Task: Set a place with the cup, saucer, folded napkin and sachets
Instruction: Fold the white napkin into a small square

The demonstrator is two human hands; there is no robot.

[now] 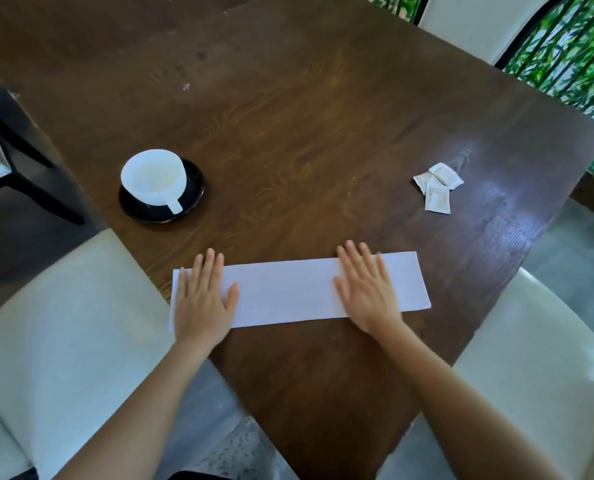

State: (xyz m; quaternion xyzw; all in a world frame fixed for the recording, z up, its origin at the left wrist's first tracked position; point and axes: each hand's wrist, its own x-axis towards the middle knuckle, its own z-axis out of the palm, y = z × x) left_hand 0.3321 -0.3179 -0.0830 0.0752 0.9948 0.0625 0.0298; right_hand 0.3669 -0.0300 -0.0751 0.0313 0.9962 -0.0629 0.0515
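Observation:
A white napkin [288,292] lies folded into a long strip near the table's front corner. My left hand [203,299] rests flat on its left end, fingers spread. Flat on the strip's right part lies my right hand [366,289], fingers apart as well. A white cup [153,176] stands on a black saucer [193,192] at the left of the table, its handle pointing toward me. Three small white sachets [435,187] lie in a loose pile at the right, apart from the napkin.
The dark wooden table [288,116] is seen corner-on. Cream padded chairs stand at the near left [63,323], near right [548,358] and far right [468,22]. Green plants show behind a window at the top right.

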